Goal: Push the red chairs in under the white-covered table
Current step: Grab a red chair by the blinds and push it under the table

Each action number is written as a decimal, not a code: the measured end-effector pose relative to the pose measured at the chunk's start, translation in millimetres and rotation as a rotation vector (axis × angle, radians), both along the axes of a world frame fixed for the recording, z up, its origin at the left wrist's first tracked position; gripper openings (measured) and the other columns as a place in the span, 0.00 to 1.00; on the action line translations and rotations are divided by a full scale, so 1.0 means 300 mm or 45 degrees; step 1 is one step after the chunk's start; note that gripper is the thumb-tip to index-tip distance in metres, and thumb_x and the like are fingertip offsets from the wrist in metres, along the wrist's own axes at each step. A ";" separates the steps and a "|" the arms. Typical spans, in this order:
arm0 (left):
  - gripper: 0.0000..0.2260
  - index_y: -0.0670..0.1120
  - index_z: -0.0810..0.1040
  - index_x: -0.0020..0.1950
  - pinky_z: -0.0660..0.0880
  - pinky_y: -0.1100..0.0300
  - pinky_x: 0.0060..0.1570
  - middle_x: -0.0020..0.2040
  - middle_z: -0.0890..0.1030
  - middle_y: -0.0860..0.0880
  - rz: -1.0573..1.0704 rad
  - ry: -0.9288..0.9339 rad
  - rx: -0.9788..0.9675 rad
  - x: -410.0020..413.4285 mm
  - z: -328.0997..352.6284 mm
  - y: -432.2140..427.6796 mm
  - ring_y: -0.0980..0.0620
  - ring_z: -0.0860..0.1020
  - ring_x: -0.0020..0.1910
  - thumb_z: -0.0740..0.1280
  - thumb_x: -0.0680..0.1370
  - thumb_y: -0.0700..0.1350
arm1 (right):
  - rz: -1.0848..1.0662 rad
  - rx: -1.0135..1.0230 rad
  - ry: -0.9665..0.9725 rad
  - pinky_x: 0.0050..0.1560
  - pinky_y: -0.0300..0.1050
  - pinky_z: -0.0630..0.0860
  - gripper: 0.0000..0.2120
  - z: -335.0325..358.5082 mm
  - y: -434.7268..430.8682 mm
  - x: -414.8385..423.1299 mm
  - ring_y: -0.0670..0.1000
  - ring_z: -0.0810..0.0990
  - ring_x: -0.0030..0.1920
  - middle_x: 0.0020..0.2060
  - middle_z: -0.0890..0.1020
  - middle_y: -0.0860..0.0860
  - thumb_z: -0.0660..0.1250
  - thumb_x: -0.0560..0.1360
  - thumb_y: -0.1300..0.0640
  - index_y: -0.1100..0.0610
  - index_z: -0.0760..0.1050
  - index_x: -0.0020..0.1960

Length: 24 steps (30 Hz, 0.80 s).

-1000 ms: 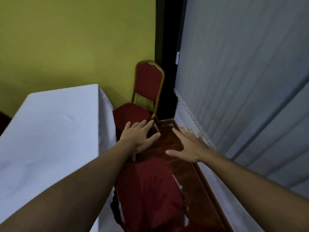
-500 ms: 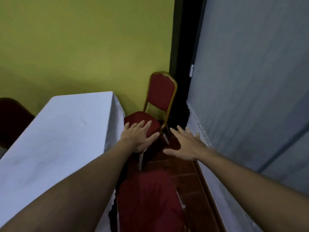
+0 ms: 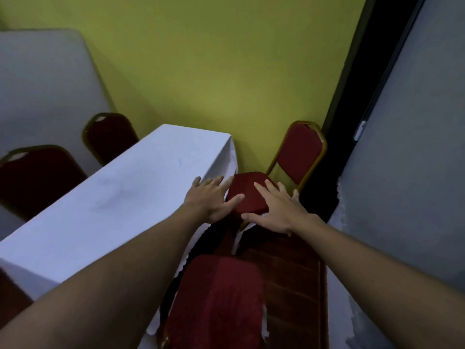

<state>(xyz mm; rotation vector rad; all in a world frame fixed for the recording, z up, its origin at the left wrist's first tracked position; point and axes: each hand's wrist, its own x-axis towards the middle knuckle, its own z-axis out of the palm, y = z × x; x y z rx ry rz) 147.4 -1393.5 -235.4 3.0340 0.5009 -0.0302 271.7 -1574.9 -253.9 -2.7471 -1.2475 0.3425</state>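
Observation:
A long table with a white cover (image 3: 120,205) runs away from me on the left. Beyond its far corner stands a red chair with a gold frame (image 3: 299,154), its seat pulled out from the table. Both my arms reach forward. My left hand (image 3: 210,200) hovers with spread fingers over the table's corner and the seat's left edge. My right hand (image 3: 279,210) is spread over the seat's near right edge. Neither holds anything. A second red chair (image 3: 216,301) sits just below me beside the table.
Two more red chairs (image 3: 37,175) stand along the table's far side on the left. A yellow-green wall closes the far end. Grey vertical blinds (image 3: 407,172) and a dark door frame line the right. Dark wooden floor (image 3: 294,280) forms a narrow aisle.
The view has swung left and lifted, bringing the chairs on the table's far side into sight. Both hands have moved forward and now lie over the far chair's seat.

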 end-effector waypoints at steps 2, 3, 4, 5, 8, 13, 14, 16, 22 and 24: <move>0.37 0.54 0.49 0.85 0.47 0.40 0.78 0.84 0.55 0.47 0.048 0.003 0.010 -0.035 0.009 0.035 0.46 0.57 0.82 0.44 0.80 0.71 | 0.043 0.004 0.002 0.77 0.74 0.44 0.54 0.002 0.036 -0.014 0.61 0.43 0.83 0.85 0.44 0.51 0.55 0.69 0.17 0.42 0.42 0.85; 0.37 0.54 0.49 0.85 0.48 0.40 0.78 0.84 0.56 0.47 0.073 0.000 0.022 -0.051 0.013 0.054 0.46 0.57 0.82 0.44 0.80 0.72 | 0.061 0.009 -0.004 0.76 0.74 0.43 0.54 0.002 0.053 -0.021 0.61 0.43 0.83 0.85 0.44 0.51 0.55 0.69 0.17 0.42 0.42 0.84; 0.37 0.54 0.49 0.85 0.48 0.40 0.78 0.84 0.56 0.47 0.095 0.000 0.029 -0.066 0.017 0.073 0.46 0.57 0.82 0.44 0.80 0.72 | 0.074 0.012 -0.008 0.76 0.74 0.43 0.54 0.003 0.069 -0.029 0.61 0.43 0.83 0.85 0.44 0.51 0.55 0.69 0.17 0.42 0.42 0.84; 0.38 0.54 0.49 0.85 0.48 0.40 0.78 0.84 0.56 0.47 0.117 0.002 0.027 -0.082 0.021 0.092 0.46 0.57 0.82 0.43 0.80 0.72 | 0.085 0.012 -0.010 0.76 0.74 0.43 0.54 0.006 0.086 -0.038 0.61 0.43 0.83 0.85 0.45 0.51 0.56 0.69 0.17 0.42 0.42 0.84; 0.37 0.55 0.49 0.85 0.47 0.40 0.78 0.84 0.56 0.48 0.170 0.000 0.027 -0.135 0.023 0.143 0.46 0.57 0.82 0.43 0.80 0.72 | 0.119 0.009 -0.013 0.76 0.74 0.42 0.53 0.016 0.139 -0.063 0.61 0.43 0.83 0.85 0.45 0.51 0.56 0.69 0.17 0.42 0.42 0.84; 0.37 0.55 0.48 0.85 0.47 0.41 0.79 0.84 0.55 0.47 0.271 0.010 0.048 -0.215 0.058 0.219 0.46 0.57 0.82 0.43 0.80 0.72 | 0.222 0.024 -0.013 0.77 0.74 0.41 0.54 0.043 0.258 -0.098 0.60 0.42 0.83 0.85 0.45 0.51 0.55 0.69 0.17 0.42 0.42 0.84; 0.37 0.55 0.48 0.85 0.46 0.41 0.79 0.84 0.55 0.47 0.297 0.009 0.054 -0.231 0.070 0.233 0.46 0.56 0.82 0.43 0.80 0.72 | 0.249 0.027 -0.022 0.77 0.74 0.41 0.54 0.052 0.290 -0.101 0.59 0.42 0.83 0.85 0.45 0.51 0.55 0.69 0.17 0.42 0.42 0.84; 0.37 0.55 0.48 0.85 0.46 0.41 0.79 0.84 0.55 0.47 0.355 -0.011 0.055 -0.253 0.099 0.265 0.46 0.56 0.82 0.43 0.80 0.72 | 0.298 0.056 -0.035 0.77 0.74 0.41 0.54 0.075 0.356 -0.102 0.59 0.43 0.83 0.85 0.45 0.51 0.54 0.68 0.16 0.43 0.43 0.84; 0.36 0.55 0.47 0.85 0.44 0.41 0.79 0.84 0.54 0.47 0.595 -0.051 0.068 -0.317 0.145 0.346 0.46 0.54 0.82 0.43 0.80 0.71 | 0.509 0.119 -0.061 0.78 0.71 0.41 0.52 0.098 0.561 -0.078 0.58 0.42 0.83 0.85 0.44 0.49 0.50 0.69 0.16 0.42 0.43 0.85; 0.36 0.55 0.47 0.85 0.45 0.41 0.79 0.84 0.54 0.47 0.682 -0.063 0.073 -0.319 0.143 0.346 0.46 0.54 0.82 0.43 0.81 0.71 | 0.593 0.124 -0.068 0.78 0.69 0.39 0.52 0.084 0.608 -0.054 0.58 0.41 0.83 0.85 0.45 0.49 0.48 0.69 0.16 0.42 0.43 0.85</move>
